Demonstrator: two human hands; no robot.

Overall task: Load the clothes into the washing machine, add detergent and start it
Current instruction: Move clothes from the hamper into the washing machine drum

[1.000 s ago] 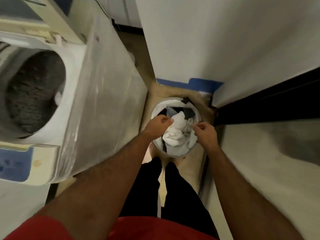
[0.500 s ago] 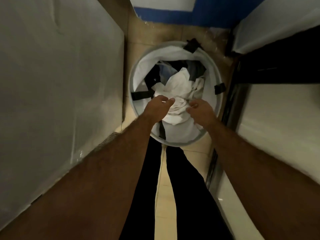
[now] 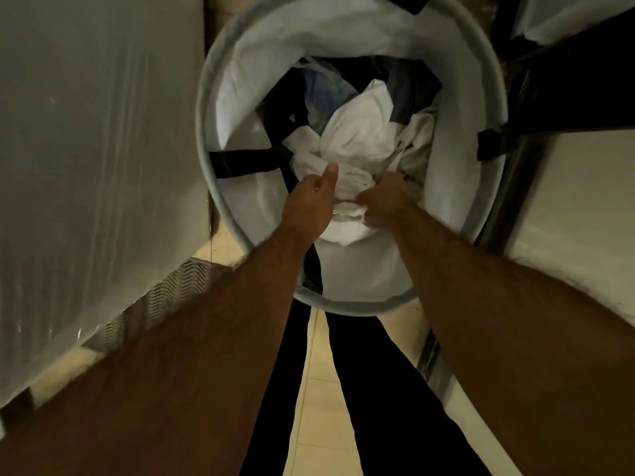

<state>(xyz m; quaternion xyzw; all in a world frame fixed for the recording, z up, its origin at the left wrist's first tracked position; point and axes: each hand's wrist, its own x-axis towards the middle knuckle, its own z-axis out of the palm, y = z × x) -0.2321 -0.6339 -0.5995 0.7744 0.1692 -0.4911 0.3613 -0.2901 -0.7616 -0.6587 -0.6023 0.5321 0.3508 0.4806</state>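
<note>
A round grey laundry basket (image 3: 360, 29) with a white lining and black straps stands on the floor below me. Inside lies a heap of clothes, mostly white cloth (image 3: 357, 139) with dark and blue pieces behind it. Both my hands reach into the basket. My left hand (image 3: 311, 204) grips the near part of the white cloth, thumb pointing up. My right hand (image 3: 386, 197) is curled round the same bundle from the right. The washing machine's plastic-wrapped side (image 3: 96, 149) fills the left; its drum is out of view.
A pale wall or panel (image 3: 584, 207) rises on the right, with a dark metal frame (image 3: 522, 187) beside the basket. Beige floor tiles (image 3: 319, 389) show between my dark trouser legs. The gap holding the basket is narrow.
My head has bent closer over the basket, so the washer's drum left the view. Both hands have gone deeper and closed on the white cloth.
</note>
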